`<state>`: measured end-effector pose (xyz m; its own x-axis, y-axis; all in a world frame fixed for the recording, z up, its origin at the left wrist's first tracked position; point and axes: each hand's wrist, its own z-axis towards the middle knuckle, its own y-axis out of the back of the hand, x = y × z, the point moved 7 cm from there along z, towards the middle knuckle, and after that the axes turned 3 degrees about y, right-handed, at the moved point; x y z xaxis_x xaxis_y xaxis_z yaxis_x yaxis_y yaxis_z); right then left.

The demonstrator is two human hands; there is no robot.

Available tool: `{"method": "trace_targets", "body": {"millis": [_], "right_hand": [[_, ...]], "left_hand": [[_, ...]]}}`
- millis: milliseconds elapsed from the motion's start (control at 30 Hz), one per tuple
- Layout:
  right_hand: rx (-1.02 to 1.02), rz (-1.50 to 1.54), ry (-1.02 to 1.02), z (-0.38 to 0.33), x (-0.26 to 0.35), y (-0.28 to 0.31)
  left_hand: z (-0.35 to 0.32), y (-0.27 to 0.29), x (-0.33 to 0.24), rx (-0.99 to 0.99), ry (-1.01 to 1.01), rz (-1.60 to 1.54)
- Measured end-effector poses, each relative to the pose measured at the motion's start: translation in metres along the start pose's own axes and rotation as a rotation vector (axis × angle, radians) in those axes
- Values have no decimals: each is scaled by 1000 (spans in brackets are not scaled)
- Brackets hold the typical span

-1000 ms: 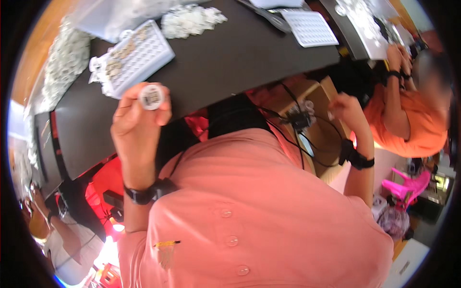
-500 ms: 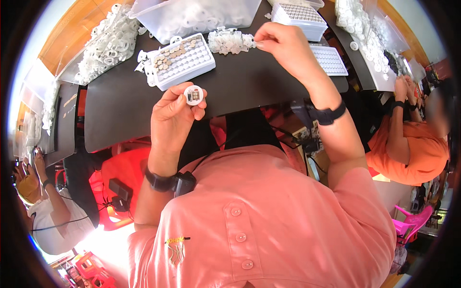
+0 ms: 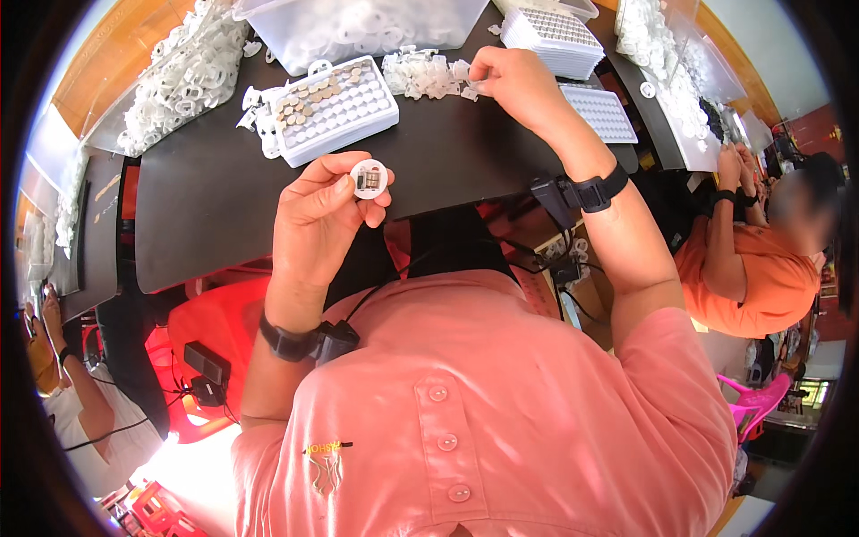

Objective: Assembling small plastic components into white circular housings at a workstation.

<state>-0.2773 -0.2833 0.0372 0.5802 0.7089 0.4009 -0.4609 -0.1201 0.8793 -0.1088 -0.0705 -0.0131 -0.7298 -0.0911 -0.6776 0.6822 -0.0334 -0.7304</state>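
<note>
My left hand (image 3: 318,208) is closed on a small round white plastic housing (image 3: 369,180), held up in front of the table edge. Small metal parts show inside the housing's open face. My right hand (image 3: 523,85) reaches across the table, thumb and forefinger pinched at the right end of a pile of small translucent plastic pieces (image 3: 420,75). What lies between those fingertips is too small to make out. Left of the pile stands a white tray stack (image 3: 335,134), its top holding rows of white round spots and several coin-like metal discs (image 3: 304,103).
A large translucent bin (image 3: 358,27) of white parts stands at the back. White trays (image 3: 550,45) are stacked behind my right hand, with another tray (image 3: 604,112) beside them. Heaped white parts (image 3: 174,94) lie at the left. A person in orange (image 3: 743,277) works at the right.
The whole view has shifted slightly. My right fingertips stay at the pile's right end, where a few pieces now lie differently. My left hand keeps the round housing, turned slightly.
</note>
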Motion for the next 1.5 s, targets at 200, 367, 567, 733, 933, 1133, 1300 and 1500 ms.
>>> {"method": "trace_targets", "body": {"millis": [200,367,567,733,933,1133,1300,1500], "right_hand": [[-73,7,-12,-14,-3,4],[-58,-164,112,-29,15,5],[-202,-77,113,-51,9,17],[-296,-618,-44,-57,27,6],[-312,-371,33,-52,23,-2],[-306,194,15,-55,29,-3],[-176,807,115,-59,100,-2],[-160,643,293,-57,140,-12]], "left_hand": [[-1,0,1,16,11,56],[-2,-2,0,26,-9,35],[-1,1,0,27,-1,95],[-1,-2,-2,28,19,43],[0,0,1,20,33,-19],[2,2,1,17,30,-29],[1,1,-1,-28,-5,16],[2,3,0,-55,-6,16]]}}
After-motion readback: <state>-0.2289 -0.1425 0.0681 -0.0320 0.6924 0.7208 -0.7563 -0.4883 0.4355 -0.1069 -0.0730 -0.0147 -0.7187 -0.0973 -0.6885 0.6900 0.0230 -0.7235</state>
